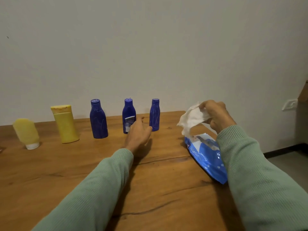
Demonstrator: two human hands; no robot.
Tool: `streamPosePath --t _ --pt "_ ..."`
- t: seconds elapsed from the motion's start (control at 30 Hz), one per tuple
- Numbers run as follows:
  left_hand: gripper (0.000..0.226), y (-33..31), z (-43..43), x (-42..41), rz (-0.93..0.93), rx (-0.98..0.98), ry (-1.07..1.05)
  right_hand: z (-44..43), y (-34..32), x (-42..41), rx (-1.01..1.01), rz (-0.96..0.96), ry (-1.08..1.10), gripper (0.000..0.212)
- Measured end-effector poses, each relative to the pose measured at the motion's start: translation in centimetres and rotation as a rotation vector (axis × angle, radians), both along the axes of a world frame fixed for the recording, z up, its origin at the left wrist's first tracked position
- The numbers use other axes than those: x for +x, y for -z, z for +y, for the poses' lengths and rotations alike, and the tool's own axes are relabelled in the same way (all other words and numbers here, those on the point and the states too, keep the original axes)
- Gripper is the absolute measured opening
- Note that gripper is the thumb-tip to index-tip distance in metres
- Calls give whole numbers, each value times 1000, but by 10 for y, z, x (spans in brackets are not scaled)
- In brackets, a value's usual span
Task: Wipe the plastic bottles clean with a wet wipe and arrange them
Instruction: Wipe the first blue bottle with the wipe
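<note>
Three blue plastic bottles stand upright in a row on the wooden table [83,172]: a left one [98,120], a middle one [128,114] with a peeling label, and a right one [155,115]. Further left stand a yellow bottle [65,125] and a yellow tube [26,133] on its white cap. My left hand [139,132] hovers open between the middle and right blue bottles, holding nothing. My right hand [215,115] pinches a white wet wipe [191,119] above the blue wipe pack [206,155].
A plain wall runs right behind the bottles. The table's right edge lies just past the wipe pack, with floor beyond it. A wall socket [289,104] sits at the right.
</note>
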State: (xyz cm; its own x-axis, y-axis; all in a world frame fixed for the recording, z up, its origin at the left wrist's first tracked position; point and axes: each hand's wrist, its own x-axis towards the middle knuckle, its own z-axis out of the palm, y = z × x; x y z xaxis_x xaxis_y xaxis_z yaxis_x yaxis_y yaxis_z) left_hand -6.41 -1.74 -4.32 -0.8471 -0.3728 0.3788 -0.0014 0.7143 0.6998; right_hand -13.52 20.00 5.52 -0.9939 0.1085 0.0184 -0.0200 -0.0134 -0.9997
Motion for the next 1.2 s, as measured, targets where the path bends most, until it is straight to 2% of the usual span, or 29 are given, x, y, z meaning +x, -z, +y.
streamPosePath --t 0.13,0.27,0.4,0.53,0.83,0.93,1.0,1.1,1.2 --pt "59 -3 -1 -21 -134 188 35 -16 10 -16 32 -30 27 15" --pt "63 -6 -5 -45 -105 267 41 -29 17 -29 -34 -69 60 21" --pt "74 -7 -13 -64 -114 364 73 -36 20 -39 -120 -123 64 15" --pt "69 -2 -17 -75 -112 482 107 -39 25 -43 -108 -140 78 18" --pt "62 6 -16 -84 -47 443 97 -39 40 -48 -113 -234 -9 13" --pt "62 2 -12 -81 -22 481 121 -37 43 -47 -129 -264 -43 32" --pt "55 -2 -7 -76 -4 559 151 -36 41 -43 -133 -259 -52 35" --pt "36 -6 2 -65 17 796 215 -34 36 -35 -167 -226 -58 36" --pt "34 -14 10 -46 48 977 280 -34 30 -22 -216 -199 -81 34"
